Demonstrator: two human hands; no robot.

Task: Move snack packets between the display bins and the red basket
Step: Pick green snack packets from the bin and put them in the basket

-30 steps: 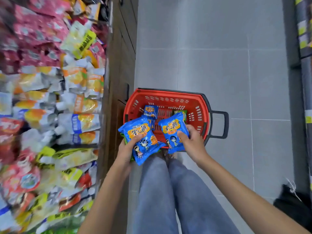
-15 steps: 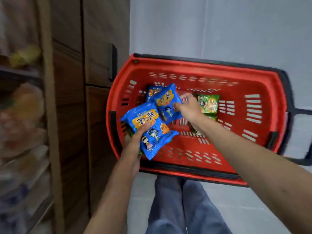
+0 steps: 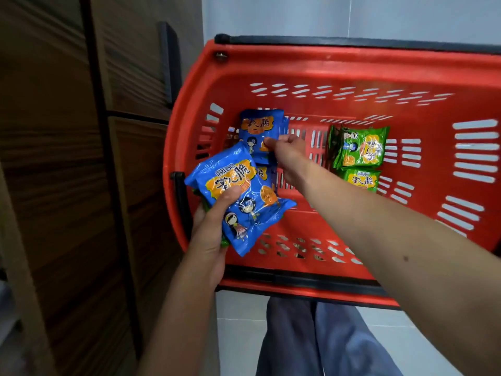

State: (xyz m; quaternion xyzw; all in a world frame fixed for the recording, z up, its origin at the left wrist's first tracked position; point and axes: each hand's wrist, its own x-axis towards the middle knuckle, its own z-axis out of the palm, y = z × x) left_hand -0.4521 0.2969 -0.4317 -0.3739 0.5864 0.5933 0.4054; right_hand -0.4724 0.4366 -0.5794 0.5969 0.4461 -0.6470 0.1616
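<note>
Both hands work inside the red basket (image 3: pixel 298 63). Over its near-left corner the left hand (image 3: pixel 214 226) grips a large blue packet (image 3: pixel 241 196), thumb on its face and fingers curled beneath, with green wrapper edges showing under it. Deeper in, the right hand (image 3: pixel 287 151) pinches a second blue packet (image 3: pixel 259 131) lying on the basket floor; green packets (image 3: pixel 360 147) lie apart to its right. This looks like the setting-down step. Next, the pinch should open, then the left hand's bundle needs lowering alongside.
</note>
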